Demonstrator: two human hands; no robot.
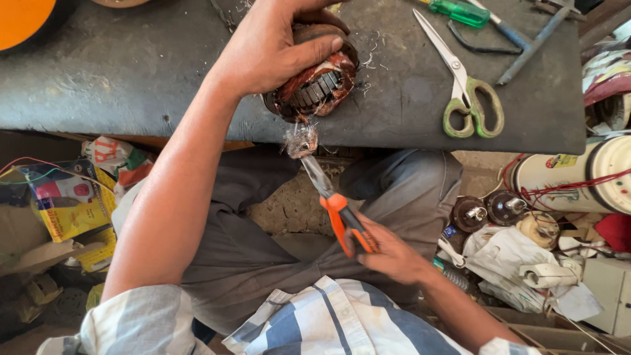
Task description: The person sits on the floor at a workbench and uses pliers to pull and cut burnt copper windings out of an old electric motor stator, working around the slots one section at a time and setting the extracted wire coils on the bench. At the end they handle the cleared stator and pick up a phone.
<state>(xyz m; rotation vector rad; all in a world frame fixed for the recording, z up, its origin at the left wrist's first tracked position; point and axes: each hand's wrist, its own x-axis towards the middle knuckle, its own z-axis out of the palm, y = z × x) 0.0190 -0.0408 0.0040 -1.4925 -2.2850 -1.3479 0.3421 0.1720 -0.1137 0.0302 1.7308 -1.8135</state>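
My left hand [269,46] grips a round motor stator [315,82] wound with copper wire, holding it down at the near edge of the dark workbench [131,72]. In my right hand [391,253] are orange-handled pliers [342,217], held below the bench edge over my lap. The pliers' jaws clamp a frayed tuft of wire strands [301,140] that hangs out from the underside of the stator.
Green-handled scissors [467,92], a green screwdriver [460,11] and a blue-grey tool [532,43] lie on the bench to the right. Motor parts and a white cylinder [578,177] crowd the floor at right. Yellow packets [69,204] lie at left.
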